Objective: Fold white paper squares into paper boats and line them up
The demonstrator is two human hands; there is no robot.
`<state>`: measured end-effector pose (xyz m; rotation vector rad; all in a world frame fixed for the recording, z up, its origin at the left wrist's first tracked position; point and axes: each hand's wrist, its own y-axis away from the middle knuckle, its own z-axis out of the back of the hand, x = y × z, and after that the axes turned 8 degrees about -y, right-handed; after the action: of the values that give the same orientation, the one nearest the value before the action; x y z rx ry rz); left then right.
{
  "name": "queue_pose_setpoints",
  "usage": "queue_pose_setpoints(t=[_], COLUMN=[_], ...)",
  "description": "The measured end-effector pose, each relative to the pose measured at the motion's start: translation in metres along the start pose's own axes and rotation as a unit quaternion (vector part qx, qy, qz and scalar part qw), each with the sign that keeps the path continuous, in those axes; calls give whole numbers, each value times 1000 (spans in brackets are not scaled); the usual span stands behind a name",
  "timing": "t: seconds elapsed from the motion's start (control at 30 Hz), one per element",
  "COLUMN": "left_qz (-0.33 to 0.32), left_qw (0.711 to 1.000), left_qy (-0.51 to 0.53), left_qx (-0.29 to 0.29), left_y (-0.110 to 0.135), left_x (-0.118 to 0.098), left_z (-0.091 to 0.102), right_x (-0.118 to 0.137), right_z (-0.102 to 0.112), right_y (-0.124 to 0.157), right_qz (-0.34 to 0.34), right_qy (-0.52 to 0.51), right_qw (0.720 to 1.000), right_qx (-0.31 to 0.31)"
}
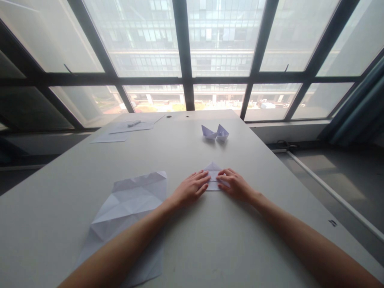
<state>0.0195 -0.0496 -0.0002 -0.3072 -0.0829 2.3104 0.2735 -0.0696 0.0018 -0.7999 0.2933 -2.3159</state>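
A small folded piece of white paper (213, 186) lies flat on the white table (186, 248), its pointed top facing the window. My left hand (190, 187) rests palm down on its left side, fingers stretched out. On its right side, my right hand (235, 185) touches the paper with fingers slightly bent and apart. Both hands cover the paper's side edges. Beyond them stands a folded paper boat shape (222, 133) with two raised points. A large creased sheet of paper (129, 204) spreads out to the left, partly under my left forearm.
Flat white sheets (109, 137) lie at the table's far left, with a small whitish object (134, 123) on top. Dark-framed windows (186, 48) rise behind the table. A blue curtain (351, 112) hangs at the right. A small dark mark (333, 223) sits near the right edge.
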Motion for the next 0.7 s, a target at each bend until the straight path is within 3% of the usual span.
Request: queue_pose_setpoints(t=[0.4,0.7], left_qz=[51,43], left_qw=[998,997], left_qy=[15,42], left_qx=[-26,-43], left_y=[-1,-1], left_x=[0,2], left_z=[-3,-3], right_x=[-3,-3], right_z=[0,2], right_y=[1,1], right_qz=[1,-1], right_qy=[-5,-9], right_qw=[1000,1000], right_qx=[8,12])
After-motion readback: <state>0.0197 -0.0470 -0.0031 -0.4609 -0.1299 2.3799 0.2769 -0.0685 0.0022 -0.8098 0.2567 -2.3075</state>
